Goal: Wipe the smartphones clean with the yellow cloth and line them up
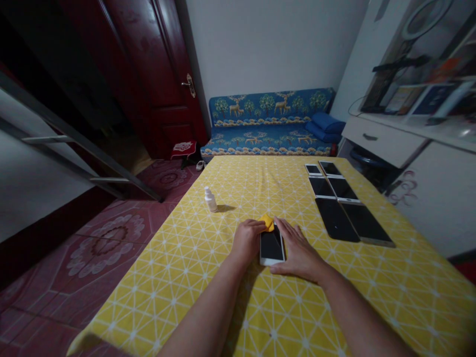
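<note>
A white-framed smartphone (271, 245) with a dark screen lies face up on the yellow patterned tablecloth (178, 277). My left hand (248, 240) is closed on a small yellow cloth (267, 222), which rests over the phone's far end. Along the phone's right side, my right hand (299, 250) grips it, with the thumb at the near corner and the fingers at the far one. Beyond my left hand stands a small white bottle (210, 200), upright with its cap on.
To the right, several phones and tablets lie in two columns, among them a black tablet (336, 220) and a larger dark one (368, 224). A blue patterned sofa (260, 136) stands past the table's far edge. A white cabinet (427, 193) is on the right, a metal ladder (82, 144) left.
</note>
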Demonstrator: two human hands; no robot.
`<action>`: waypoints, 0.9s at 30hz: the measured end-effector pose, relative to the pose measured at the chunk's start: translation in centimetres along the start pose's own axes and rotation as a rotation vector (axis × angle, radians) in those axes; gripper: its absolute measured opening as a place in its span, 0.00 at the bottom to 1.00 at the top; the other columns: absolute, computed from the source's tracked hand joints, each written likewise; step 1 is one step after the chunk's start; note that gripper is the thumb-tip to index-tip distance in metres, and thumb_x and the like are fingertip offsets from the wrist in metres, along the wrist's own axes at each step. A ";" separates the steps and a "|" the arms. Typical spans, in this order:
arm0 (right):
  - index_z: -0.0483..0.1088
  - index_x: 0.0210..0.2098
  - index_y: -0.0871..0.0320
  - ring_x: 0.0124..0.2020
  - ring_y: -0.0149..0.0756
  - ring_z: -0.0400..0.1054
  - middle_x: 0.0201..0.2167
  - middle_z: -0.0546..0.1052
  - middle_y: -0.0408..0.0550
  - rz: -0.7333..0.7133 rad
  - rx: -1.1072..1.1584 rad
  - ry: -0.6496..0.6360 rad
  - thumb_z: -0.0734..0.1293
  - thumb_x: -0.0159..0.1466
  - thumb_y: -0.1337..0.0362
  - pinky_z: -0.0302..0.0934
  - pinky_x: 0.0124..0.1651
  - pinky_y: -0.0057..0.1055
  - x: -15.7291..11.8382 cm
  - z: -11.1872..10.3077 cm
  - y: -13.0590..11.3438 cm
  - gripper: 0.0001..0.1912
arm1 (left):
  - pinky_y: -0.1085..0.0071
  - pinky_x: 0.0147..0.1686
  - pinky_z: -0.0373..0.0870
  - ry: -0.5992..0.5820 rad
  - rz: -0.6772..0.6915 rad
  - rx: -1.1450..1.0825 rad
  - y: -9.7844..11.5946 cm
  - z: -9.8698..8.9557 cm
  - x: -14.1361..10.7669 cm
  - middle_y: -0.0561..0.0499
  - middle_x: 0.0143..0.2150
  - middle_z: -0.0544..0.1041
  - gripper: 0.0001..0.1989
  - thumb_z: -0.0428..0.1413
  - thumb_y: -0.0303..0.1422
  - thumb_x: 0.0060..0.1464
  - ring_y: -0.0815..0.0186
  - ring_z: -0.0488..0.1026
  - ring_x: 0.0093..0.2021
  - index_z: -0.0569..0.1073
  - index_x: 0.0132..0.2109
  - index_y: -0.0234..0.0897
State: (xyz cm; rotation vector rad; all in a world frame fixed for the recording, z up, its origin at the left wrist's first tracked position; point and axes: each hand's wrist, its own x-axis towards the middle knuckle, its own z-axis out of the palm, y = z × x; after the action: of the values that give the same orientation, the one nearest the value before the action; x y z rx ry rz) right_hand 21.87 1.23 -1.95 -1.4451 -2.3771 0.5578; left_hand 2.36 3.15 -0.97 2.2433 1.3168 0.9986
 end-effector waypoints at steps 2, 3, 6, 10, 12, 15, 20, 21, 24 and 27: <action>0.27 0.74 0.51 0.75 0.52 0.35 0.75 0.45 0.57 -0.002 0.006 -0.002 0.76 0.45 0.45 0.27 0.72 0.57 0.0 0.0 0.0 0.73 | 0.58 0.53 0.72 0.007 -0.005 -0.012 0.0 0.1 0.1 0.43 0.49 0.82 0.19 0.50 0.22 0.54 0.56 0.79 0.48 0.83 0.44 0.40; 0.27 0.74 0.51 0.75 0.52 0.35 0.75 0.45 0.57 -0.003 0.007 -0.004 0.76 0.45 0.45 0.27 0.72 0.57 0.0 0.0 0.1 0.73 | 0.58 0.53 0.72 0.015 -0.006 -0.018 -0.1 0.2 0.1 0.42 0.49 0.83 0.20 0.50 0.22 0.53 0.55 0.79 0.48 0.83 0.44 0.40; 0.27 0.74 0.52 0.75 0.51 0.34 0.74 0.45 0.58 0.001 0.003 -0.014 0.77 0.45 0.46 0.26 0.72 0.56 0.0 0.1 0.2 0.73 | 0.57 0.53 0.72 0.029 0.003 -0.022 -0.1 0.4 0.2 0.41 0.48 0.83 0.20 0.49 0.21 0.53 0.54 0.80 0.47 0.84 0.44 0.39; 0.26 0.74 0.53 0.75 0.52 0.34 0.74 0.45 0.59 0.005 0.004 -0.014 0.77 0.43 0.46 0.26 0.72 0.56 0.1 0.1 0.0 0.75 | 0.60 0.53 0.72 0.011 0.024 0.010 0.1 0.6 0.5 0.42 0.46 0.83 0.20 0.48 0.20 0.53 0.57 0.79 0.47 0.83 0.42 0.38; 0.25 0.74 0.53 0.75 0.52 0.34 0.74 0.45 0.59 0.010 0.007 -0.014 0.78 0.43 0.46 0.27 0.72 0.56 0.1 0.0 -0.1 0.76 | 0.62 0.52 0.73 0.007 0.050 0.022 0.2 0.8 0.7 0.43 0.43 0.83 0.20 0.49 0.18 0.52 0.58 0.79 0.46 0.83 0.41 0.37; 0.23 0.73 0.52 0.75 0.51 0.34 0.75 0.44 0.58 0.019 0.010 -0.020 0.78 0.43 0.48 0.26 0.73 0.56 0.1 -0.1 -0.3 0.76 | 0.63 0.52 0.73 0.016 0.098 0.025 0.2 1.1 1.0 0.43 0.41 0.83 0.20 0.49 0.17 0.49 0.59 0.79 0.46 0.82 0.40 0.35; 0.22 0.73 0.51 0.75 0.48 0.33 0.75 0.42 0.55 0.010 0.024 -0.024 0.78 0.43 0.49 0.25 0.73 0.53 0.1 0.0 -0.1 0.77 | 0.62 0.54 0.73 -0.025 0.131 -0.005 0.0 1.7 1.1 0.45 0.43 0.83 0.24 0.49 0.17 0.48 0.60 0.78 0.47 0.82 0.46 0.39; 0.21 0.73 0.51 0.75 0.47 0.33 0.75 0.42 0.55 0.009 0.025 -0.024 0.79 0.43 0.48 0.24 0.73 0.53 0.1 0.0 -0.1 0.77 | 0.62 0.54 0.73 -0.040 0.131 -0.008 0.0 1.7 1.0 0.46 0.43 0.83 0.25 0.49 0.17 0.47 0.60 0.78 0.48 0.82 0.47 0.40; 0.21 0.73 0.52 0.75 0.48 0.33 0.75 0.43 0.56 0.016 0.029 -0.032 0.79 0.43 0.48 0.24 0.73 0.53 0.1 0.0 0.0 0.78 | 0.62 0.55 0.73 -0.055 0.097 -0.007 0.0 1.6 0.9 0.47 0.43 0.83 0.25 0.50 0.17 0.47 0.60 0.78 0.49 0.82 0.46 0.41; 0.22 0.73 0.53 0.75 0.49 0.34 0.75 0.44 0.58 0.023 0.030 -0.045 0.78 0.43 0.47 0.24 0.73 0.55 0.1 -0.1 0.1 0.77 | 0.60 0.57 0.72 -0.008 0.006 0.003 -0.1 1.4 0.7 0.46 0.46 0.83 0.25 0.49 0.15 0.46 0.59 0.78 0.52 0.82 0.44 0.39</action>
State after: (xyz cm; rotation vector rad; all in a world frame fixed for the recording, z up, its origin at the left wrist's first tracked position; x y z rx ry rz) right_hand 21.89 1.41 -1.87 -1.4636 -2.3785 0.6356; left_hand 3.54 3.88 -1.73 2.2530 1.3100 0.9899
